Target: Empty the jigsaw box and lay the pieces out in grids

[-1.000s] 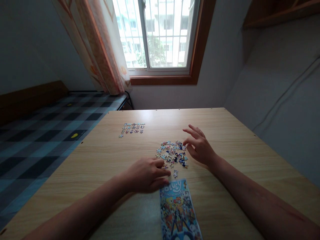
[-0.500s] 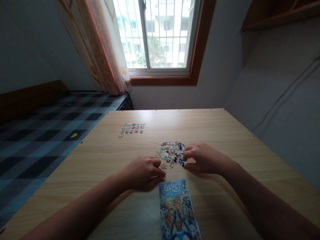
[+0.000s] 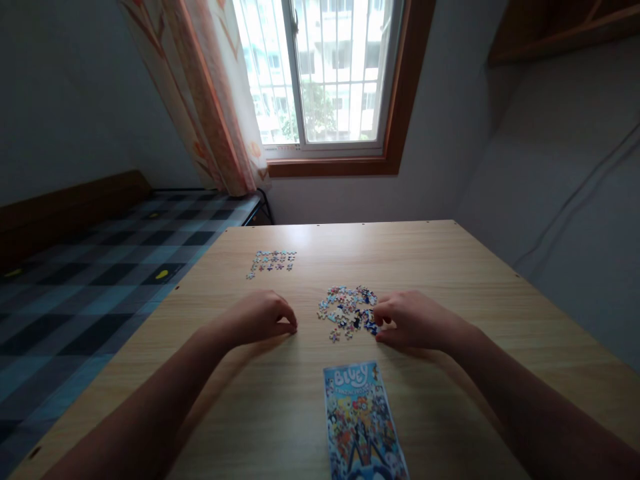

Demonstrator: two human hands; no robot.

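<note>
A loose pile of jigsaw puzzle pieces point(image 3: 345, 312) lies on the wooden table point(image 3: 425, 257). To its left, away from the pile, my left hand point(image 3: 263, 317) is low over the tabletop with thumb and fingers pinched together; a puzzle piece seems to be in them, mostly hidden. My right hand point(image 3: 413, 320) rests at the pile's right edge, its curled fingers and thumb apart, close to the dark blue pieces. Farther back on the left, several pieces stand in spaced rows point(image 3: 274, 260). Nearest me lies a flat Bluey picture sheet or box point(image 3: 364, 423).
A bed with a checked cover point(image 3: 185, 233) borders the table on the left. Behind the table are a barred window point(image 3: 340, 73) and a patterned curtain point(image 3: 210, 100). A wooden shelf point(image 3: 565, 40) hangs at upper right, and a cable point(image 3: 575, 200) runs along the right wall.
My left hand has moved left and away from the pile's near edge, where a piece under its fingertips is gone. My right hand stays at the pile. The view has shifted slightly.
</note>
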